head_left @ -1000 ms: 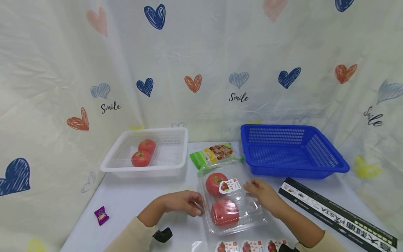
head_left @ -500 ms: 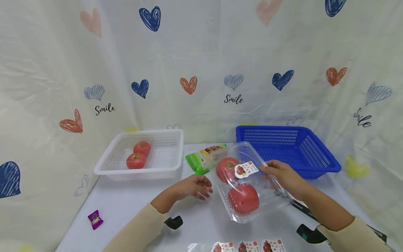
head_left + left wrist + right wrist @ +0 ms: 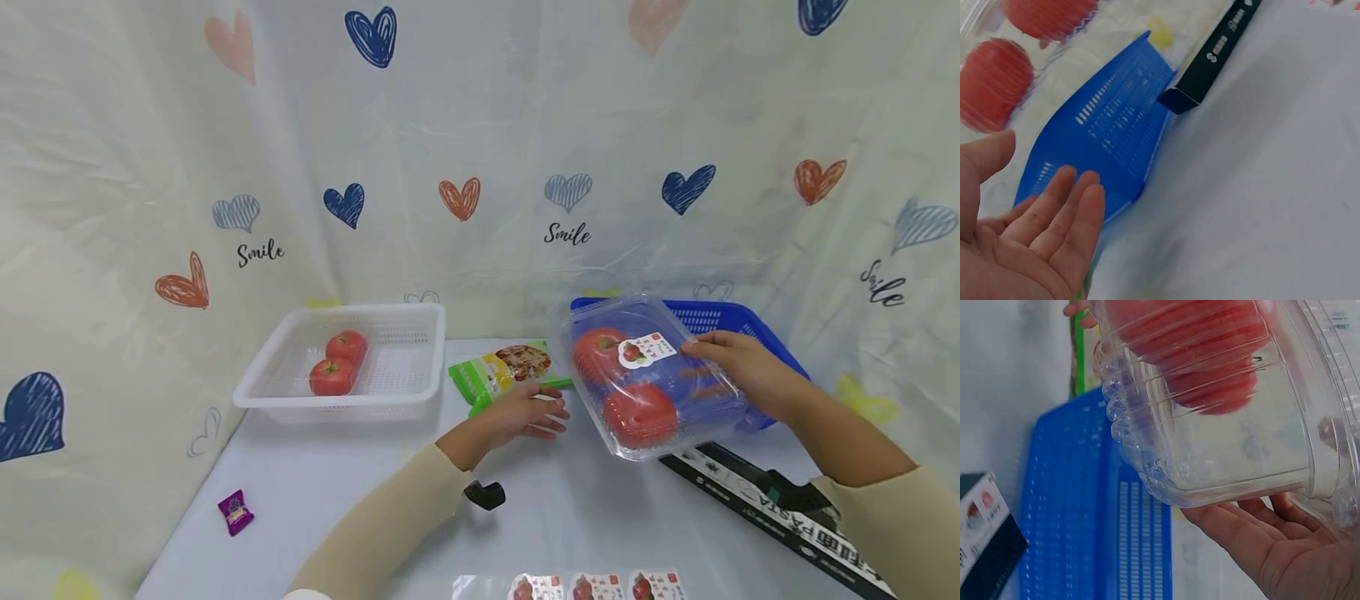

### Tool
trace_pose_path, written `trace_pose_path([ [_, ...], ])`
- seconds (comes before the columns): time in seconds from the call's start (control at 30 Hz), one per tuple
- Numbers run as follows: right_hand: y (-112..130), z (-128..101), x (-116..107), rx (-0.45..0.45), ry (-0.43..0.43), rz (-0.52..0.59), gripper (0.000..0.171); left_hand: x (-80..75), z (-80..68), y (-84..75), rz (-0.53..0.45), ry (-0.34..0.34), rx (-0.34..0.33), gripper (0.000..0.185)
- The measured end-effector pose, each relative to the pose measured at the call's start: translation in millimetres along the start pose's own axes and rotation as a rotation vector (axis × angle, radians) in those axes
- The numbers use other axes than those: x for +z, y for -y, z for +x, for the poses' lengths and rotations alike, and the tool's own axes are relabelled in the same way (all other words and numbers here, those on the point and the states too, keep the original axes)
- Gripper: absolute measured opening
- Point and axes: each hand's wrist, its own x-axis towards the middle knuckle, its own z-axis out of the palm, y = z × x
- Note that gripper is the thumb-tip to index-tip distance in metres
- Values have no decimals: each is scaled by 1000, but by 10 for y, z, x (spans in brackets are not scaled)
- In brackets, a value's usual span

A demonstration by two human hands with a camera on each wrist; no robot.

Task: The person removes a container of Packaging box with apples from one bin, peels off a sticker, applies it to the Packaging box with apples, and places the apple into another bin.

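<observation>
Raised over the front of the blue basket (image 3: 776, 350), a clear plastic clamshell box (image 3: 678, 387) tilts in the air. Two red apples (image 3: 640, 417) show through it, and a white fruit sticker (image 3: 647, 350) is on its lid. My right hand (image 3: 750, 371) grips the box's right side; the right wrist view shows fingers (image 3: 1235, 534) at the box's end. My left hand (image 3: 521, 417) hovers left of the box, apart from it, holding nothing. Its fingers (image 3: 1075, 231) are spread and relaxed in the left wrist view.
The white basket (image 3: 405, 400) at the left has two more apples (image 3: 332, 377) in clear packaging. A green snack packet (image 3: 495, 375) lies between the baskets. A long pasta box (image 3: 780, 521) sits at right, partly covered by my arm; stickers (image 3: 596, 587) and a purple candy (image 3: 236, 512) lie nearer.
My right hand has lifted the clamshell box off the table and carried it right, over the blue basket. The left hand has left the box's side and followed rightward.
</observation>
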Motion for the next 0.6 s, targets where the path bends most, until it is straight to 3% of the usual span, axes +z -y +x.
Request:
trace_pose_path([
  [0.3, -49, 151, -401, 42, -27, -34, 68, 224, 396, -57, -207, -110, -14, 44],
  [0.6, -52, 229, -901, 112, -97, -164, 83, 368, 487, -182, -256, -167, 15, 15],
])
